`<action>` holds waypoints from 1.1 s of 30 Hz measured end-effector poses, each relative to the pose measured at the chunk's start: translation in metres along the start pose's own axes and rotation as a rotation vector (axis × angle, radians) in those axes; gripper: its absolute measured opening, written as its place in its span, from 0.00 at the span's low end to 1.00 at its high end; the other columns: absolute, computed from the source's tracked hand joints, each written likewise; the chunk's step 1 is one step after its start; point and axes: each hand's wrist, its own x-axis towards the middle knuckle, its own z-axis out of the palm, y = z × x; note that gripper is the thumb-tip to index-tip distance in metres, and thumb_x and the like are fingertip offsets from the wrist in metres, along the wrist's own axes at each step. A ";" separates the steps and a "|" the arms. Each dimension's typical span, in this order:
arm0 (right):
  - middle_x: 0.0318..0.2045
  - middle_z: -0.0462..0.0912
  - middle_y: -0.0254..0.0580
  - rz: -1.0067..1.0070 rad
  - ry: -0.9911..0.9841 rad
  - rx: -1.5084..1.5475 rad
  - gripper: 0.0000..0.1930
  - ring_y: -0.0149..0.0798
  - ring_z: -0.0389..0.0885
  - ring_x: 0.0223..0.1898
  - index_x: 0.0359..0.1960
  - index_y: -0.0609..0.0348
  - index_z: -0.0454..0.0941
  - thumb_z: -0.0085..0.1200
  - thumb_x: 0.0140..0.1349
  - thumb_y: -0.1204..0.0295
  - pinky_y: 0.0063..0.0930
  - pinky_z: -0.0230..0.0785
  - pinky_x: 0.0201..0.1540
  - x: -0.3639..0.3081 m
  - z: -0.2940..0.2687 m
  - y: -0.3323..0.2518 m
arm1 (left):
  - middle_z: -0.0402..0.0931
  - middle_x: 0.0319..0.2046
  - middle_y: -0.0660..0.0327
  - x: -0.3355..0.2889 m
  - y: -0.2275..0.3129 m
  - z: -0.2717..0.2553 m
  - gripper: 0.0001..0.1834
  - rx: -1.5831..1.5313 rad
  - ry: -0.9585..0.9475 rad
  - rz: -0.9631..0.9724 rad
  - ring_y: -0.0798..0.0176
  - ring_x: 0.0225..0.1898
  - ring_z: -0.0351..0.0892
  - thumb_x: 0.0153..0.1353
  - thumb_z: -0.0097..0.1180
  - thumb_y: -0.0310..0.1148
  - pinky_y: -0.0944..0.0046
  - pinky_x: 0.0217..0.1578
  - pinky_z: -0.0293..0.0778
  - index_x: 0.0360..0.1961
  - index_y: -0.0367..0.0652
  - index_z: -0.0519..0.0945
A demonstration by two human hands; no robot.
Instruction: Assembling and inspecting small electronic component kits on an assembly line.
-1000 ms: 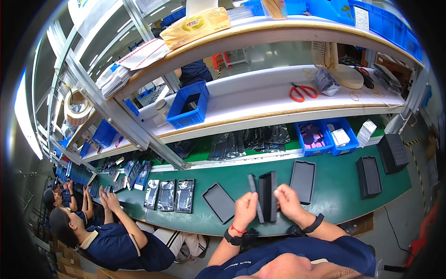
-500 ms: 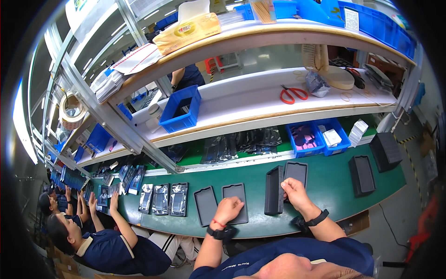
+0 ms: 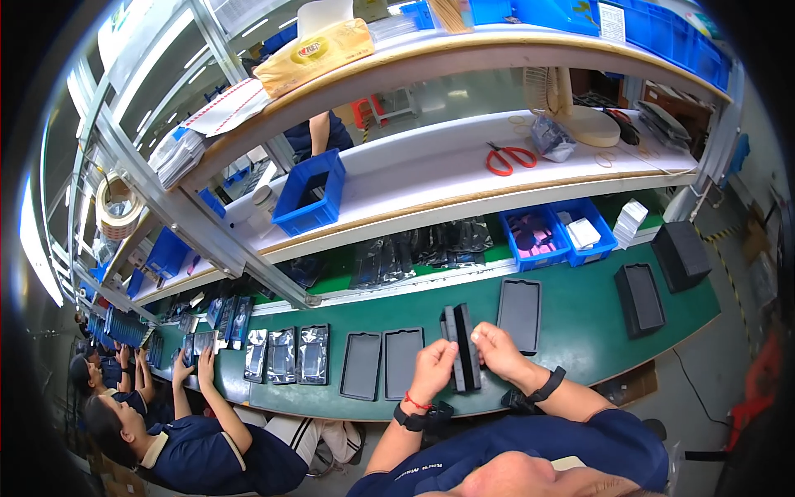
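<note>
Trays (image 3: 460, 346), a small black stack held on edge, stand between both hands just above the green worktop (image 3: 580, 323). To the left hand's far left a co-worker (image 3: 195, 439) in a dark shirt handles silver pouches (image 3: 290, 354), well apart from the stack. Nearer, just left of the left hand (image 3: 434, 368), two empty trays (image 3: 383, 364) lie flat side by side. The left hand is closed on the stack's near lower edge, fingers curled round it. The right hand (image 3: 497, 351) grips the stack's right face, thumb on top, fingers wrapped behind. Just beyond the right hand one more flat tray (image 3: 519, 303) lies on the worktop, and well to its right a dark tray (image 3: 639, 298) and a black box (image 3: 681, 253) sit near the worktop's end. Judging by the grip, peeling off one tray cleanly calls for the thumb to slide only the outer piece while the left hand pins the rest square, and for keeping the stack low so a slipped tray lands flat and not on its neighbours.
</note>
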 end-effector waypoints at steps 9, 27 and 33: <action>0.15 0.70 0.35 -0.175 0.340 -0.588 0.10 0.29 0.68 0.13 0.32 0.63 0.73 0.54 0.59 0.68 0.27 0.64 0.18 0.014 -0.058 -0.012 | 0.77 0.37 0.49 0.012 0.000 0.000 0.17 0.762 -0.044 0.041 0.49 0.37 0.76 0.53 0.60 0.41 0.55 0.36 0.72 0.41 0.44 0.77; 0.24 0.77 0.36 -0.226 0.667 -0.408 0.12 0.24 0.70 0.22 0.30 0.63 0.74 0.63 0.45 0.76 0.18 0.64 0.25 -0.021 -0.139 -0.025 | 0.72 0.48 0.49 0.006 0.038 0.024 0.16 0.577 -0.227 0.463 0.51 0.44 0.75 0.53 0.60 0.34 0.60 0.43 0.73 0.43 0.41 0.79; 0.19 0.73 0.25 -0.289 0.242 -0.166 0.08 0.15 0.66 0.21 0.23 0.61 0.74 0.64 0.49 0.77 0.12 0.59 0.21 -0.051 -0.081 -0.045 | 0.76 0.29 0.62 0.013 0.049 0.087 0.12 -0.022 -0.324 0.227 0.76 0.28 0.73 0.60 0.56 0.32 0.74 0.28 0.71 0.40 0.37 0.71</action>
